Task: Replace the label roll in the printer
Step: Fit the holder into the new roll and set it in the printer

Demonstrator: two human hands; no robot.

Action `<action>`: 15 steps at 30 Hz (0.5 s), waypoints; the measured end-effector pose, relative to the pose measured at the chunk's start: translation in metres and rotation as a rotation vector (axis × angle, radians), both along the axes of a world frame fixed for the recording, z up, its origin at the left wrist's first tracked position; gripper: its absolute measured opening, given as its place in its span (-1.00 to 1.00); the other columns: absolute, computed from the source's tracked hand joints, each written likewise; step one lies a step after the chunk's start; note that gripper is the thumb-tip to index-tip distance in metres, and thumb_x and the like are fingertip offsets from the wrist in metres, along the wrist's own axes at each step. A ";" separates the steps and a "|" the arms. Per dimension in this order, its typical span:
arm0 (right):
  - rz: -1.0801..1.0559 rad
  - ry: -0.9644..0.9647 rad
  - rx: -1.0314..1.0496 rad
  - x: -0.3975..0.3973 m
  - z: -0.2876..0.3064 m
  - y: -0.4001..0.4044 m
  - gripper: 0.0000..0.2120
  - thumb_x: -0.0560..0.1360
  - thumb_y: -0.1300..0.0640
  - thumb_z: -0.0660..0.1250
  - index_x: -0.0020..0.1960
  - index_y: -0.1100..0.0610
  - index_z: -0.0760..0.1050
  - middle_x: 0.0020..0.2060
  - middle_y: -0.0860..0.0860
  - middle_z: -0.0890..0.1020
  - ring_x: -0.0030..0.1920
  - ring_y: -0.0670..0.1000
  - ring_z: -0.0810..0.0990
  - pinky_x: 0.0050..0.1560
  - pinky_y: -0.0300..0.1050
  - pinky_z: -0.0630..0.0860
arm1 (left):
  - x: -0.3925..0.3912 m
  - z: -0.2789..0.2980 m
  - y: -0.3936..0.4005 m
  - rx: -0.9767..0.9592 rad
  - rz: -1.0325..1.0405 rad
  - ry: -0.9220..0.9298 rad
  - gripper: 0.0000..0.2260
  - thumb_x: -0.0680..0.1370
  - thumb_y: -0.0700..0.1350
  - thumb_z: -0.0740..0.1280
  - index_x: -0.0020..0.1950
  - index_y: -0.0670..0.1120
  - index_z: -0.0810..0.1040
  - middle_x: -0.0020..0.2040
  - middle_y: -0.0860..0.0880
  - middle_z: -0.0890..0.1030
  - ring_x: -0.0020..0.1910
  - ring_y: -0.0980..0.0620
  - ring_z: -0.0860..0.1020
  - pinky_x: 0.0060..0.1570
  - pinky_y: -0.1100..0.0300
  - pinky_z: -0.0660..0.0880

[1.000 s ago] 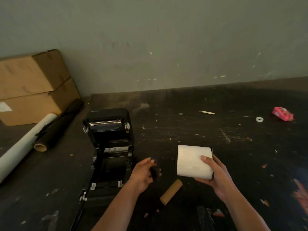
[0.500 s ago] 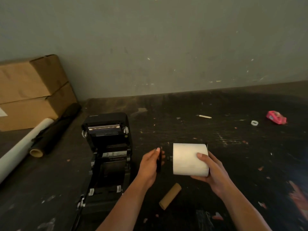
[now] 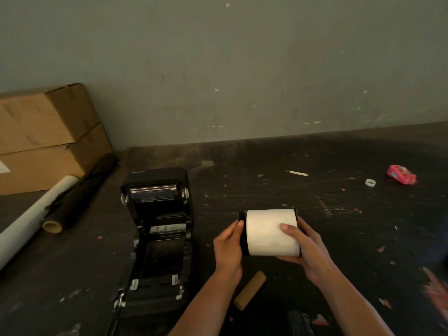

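A white label roll [image 3: 269,230] is held above the dark table, right of the black printer [image 3: 158,229]. My right hand [image 3: 308,251] grips the roll from its right side and underneath. My left hand [image 3: 229,246] presses a black end disc [image 3: 243,232] flat against the roll's left face. A second black disc edge shows at the roll's right end. The printer's lid stands open, and its roll bay holds nothing. An empty brown cardboard core [image 3: 250,289] lies on the table below the hands.
Two stacked cardboard boxes [image 3: 46,137] stand at the back left, with a white paper roll [image 3: 31,219] and a black roll [image 3: 80,192] beside them. A pink tape dispenser [image 3: 401,175], a small white ring [image 3: 370,182] and a cigarette-like stick [image 3: 297,173] lie at the far right.
My left hand has brought the black disc from apart up against the roll's left end. Both hands and the roll have risen slightly.
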State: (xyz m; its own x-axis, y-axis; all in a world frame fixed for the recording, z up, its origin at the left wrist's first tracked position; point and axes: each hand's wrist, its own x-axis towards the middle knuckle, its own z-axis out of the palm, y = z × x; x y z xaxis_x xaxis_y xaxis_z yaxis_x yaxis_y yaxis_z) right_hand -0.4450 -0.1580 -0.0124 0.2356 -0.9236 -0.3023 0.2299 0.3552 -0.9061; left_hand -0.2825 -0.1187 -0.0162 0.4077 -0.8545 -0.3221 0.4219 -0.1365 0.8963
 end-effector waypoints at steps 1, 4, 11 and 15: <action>-0.006 0.006 -0.005 0.001 0.001 0.000 -0.03 0.14 0.01 0.50 0.50 -0.08 0.20 0.29 0.13 0.42 0.14 0.18 0.51 0.01 0.20 0.58 | 0.000 0.000 0.000 0.000 -0.003 -0.011 -0.75 0.57 -0.12 0.33 0.24 -0.08 0.60 0.12 -0.05 0.67 0.15 -0.03 0.60 0.24 -0.13 0.50; -0.009 0.028 -0.030 0.003 0.002 0.000 0.00 0.12 -0.01 0.50 0.50 -0.08 0.18 0.30 0.13 0.41 0.14 0.18 0.52 0.05 0.23 0.57 | 0.001 -0.001 0.002 0.013 0.008 -0.041 -0.75 0.59 -0.11 0.31 0.26 -0.07 0.59 0.14 -0.03 0.66 0.17 0.00 0.59 0.27 -0.09 0.48; -0.004 0.063 -0.074 0.009 0.007 0.001 -0.01 0.16 -0.01 0.47 0.52 -0.05 0.14 0.27 0.10 0.42 0.11 0.14 0.52 0.07 0.21 0.56 | -0.007 0.006 0.009 0.003 -0.031 -0.053 -0.76 0.62 0.01 0.22 0.15 -0.01 0.64 0.06 -0.03 0.67 0.12 0.00 0.60 0.26 -0.10 0.48; 0.015 0.110 -0.120 0.012 0.011 0.001 -0.03 0.19 -0.02 0.46 0.53 -0.05 0.12 0.23 0.06 0.43 0.09 0.11 0.53 0.02 0.15 0.58 | -0.006 0.009 0.011 0.018 -0.037 0.028 -0.75 0.62 0.02 0.21 0.20 -0.01 0.58 0.12 -0.07 0.63 0.14 -0.04 0.58 0.27 -0.10 0.46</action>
State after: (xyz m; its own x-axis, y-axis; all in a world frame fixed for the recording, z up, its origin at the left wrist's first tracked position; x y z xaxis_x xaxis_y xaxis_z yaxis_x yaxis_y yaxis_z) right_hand -0.4329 -0.1568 -0.0015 0.2213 -0.9513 -0.2145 0.1223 0.2453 -0.9617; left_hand -0.2887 -0.1079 -0.0077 0.3662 -0.8628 -0.3486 0.4415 -0.1687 0.8813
